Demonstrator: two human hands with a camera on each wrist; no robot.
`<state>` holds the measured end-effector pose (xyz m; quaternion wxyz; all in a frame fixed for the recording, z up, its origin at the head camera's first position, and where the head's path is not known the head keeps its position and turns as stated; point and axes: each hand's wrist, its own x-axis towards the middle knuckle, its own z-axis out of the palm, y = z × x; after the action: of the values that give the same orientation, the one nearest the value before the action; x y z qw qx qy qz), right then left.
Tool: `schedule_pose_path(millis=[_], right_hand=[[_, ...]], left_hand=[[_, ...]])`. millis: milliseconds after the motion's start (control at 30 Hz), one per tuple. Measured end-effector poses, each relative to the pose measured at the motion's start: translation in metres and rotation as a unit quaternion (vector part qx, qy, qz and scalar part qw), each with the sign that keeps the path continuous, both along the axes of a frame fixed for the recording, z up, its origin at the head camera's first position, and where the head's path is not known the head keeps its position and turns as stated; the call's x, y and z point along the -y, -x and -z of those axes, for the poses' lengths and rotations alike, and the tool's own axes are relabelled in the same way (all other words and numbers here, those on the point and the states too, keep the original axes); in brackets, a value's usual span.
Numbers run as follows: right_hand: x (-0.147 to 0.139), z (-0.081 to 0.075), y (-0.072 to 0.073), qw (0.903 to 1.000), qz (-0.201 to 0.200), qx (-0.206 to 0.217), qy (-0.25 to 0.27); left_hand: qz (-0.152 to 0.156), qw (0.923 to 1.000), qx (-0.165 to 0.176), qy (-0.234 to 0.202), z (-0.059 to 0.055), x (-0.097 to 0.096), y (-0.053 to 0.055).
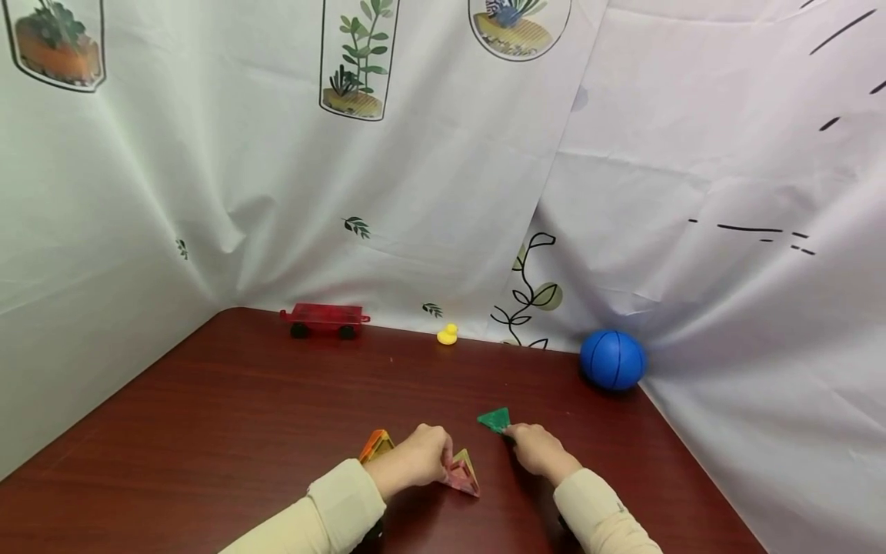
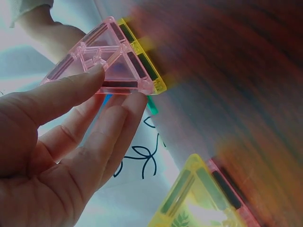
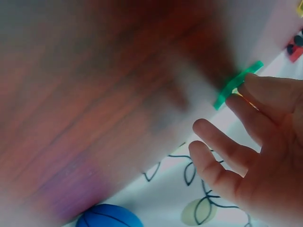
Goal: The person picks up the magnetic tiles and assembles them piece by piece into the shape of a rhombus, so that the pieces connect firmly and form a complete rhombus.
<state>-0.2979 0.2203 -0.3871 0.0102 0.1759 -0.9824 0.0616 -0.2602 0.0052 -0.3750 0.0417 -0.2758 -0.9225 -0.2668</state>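
Observation:
My left hand pinches a pink translucent triangular magnetic tile between thumb and fingers, low over the table. A yellow tile stands along one edge of the pink one, at an angle to it. To the right, my right hand holds a green triangular tile by one corner; in the right wrist view the thumb and index finger pinch it while the other fingers stay apart. Beside my left wrist, partly hidden by it, stand a yellow tile and a reddish-orange tile edge to edge.
Along the back of the brown table stand a red wheeled toy car base and a yellow rubber duck. A blue ball sits at the back right corner. White printed curtains enclose the table's far sides.

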Motion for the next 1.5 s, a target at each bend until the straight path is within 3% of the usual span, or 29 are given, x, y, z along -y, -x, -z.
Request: schedule_pose_path(millis=[433,767,900,1000,1100,1300,1500], right_hand=[[0.010,-0.012,-0.035,0.9955,-0.032,-0.069,-0.056],[0.008,-0.021,-0.041,0.9964,-0.078,-0.033,-0.005],[0.006,-0.018,-0.034,0.9978,-0.050,-0.031,0.031],[0.006,-0.014,-0.026,0.9981,0.006,-0.023,0.056],[0.004,-0.010,-0.020,0.9957,0.063,0.018,0.066],[0.001,-0.002,-0.014,0.9935,0.069,0.070,0.059],[0.000,-0.004,-0.016,0.9867,0.089,0.037,0.131]], left_hand=[[0.002,1.0000,-0.002,-0.004,0.002,0.002,0.003],[0.002,1.0000,0.002,-0.002,0.000,0.001,0.004],[0.001,1.0000,0.002,0.003,-0.001,0.001,0.004],[-0.001,1.0000,0.007,0.006,-0.001,0.000,0.004],[-0.001,0.9999,0.011,0.004,0.000,-0.001,0.004],[0.000,0.9998,0.018,0.000,0.000,-0.001,0.002],[-0.002,0.9999,0.014,0.000,0.000,-0.002,0.001]])
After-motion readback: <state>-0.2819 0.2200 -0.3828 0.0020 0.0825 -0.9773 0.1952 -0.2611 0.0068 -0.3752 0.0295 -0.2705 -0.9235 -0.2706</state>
